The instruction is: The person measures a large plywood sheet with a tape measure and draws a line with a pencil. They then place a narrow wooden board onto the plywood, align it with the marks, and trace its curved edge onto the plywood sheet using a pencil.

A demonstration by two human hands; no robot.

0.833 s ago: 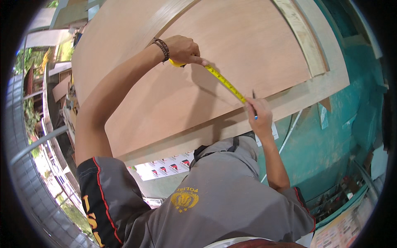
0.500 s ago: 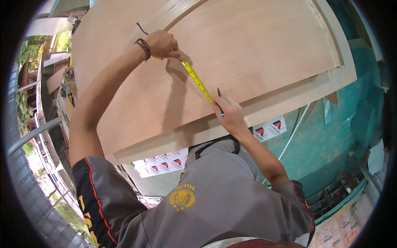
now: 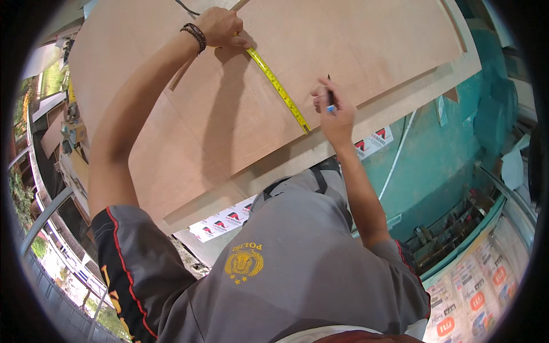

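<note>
1. Nearest is the person's grey shirt [image 3: 286,274], with a round yellow emblem [image 3: 244,264], small stars and a short line of yellow lettering, upside down in this view. The left sleeve [image 3: 123,251] has red piping and larger yellow letters, partly lost in folds.
2. The right hand [image 3: 336,111] has its fingers clamped on a slim dark writing tool [image 3: 330,97] with a blue end; the hand is just beside the tape's free end, apart from it.
3. The yellow tape measure [image 3: 277,86] runs slantwise across the wooden panel [image 3: 377,51], its free end by the panel's near edge strip [image 3: 420,83]. Its black markings are too small to make out.
4. The left hand [image 3: 220,27], below a dark braided bracelet [image 3: 194,37], has its fingers closed over the tape's far end, hiding the case.
5. Under the panel's near side, a white sheet [image 3: 226,220] repeats a red-and-black angular logo with dark lettering.
6. Beyond, right of the panel, is a green surface [image 3: 434,166]; at lower right, a pale printed sheet [image 3: 474,286] carries orange rounded squares and dark lettering.
</note>
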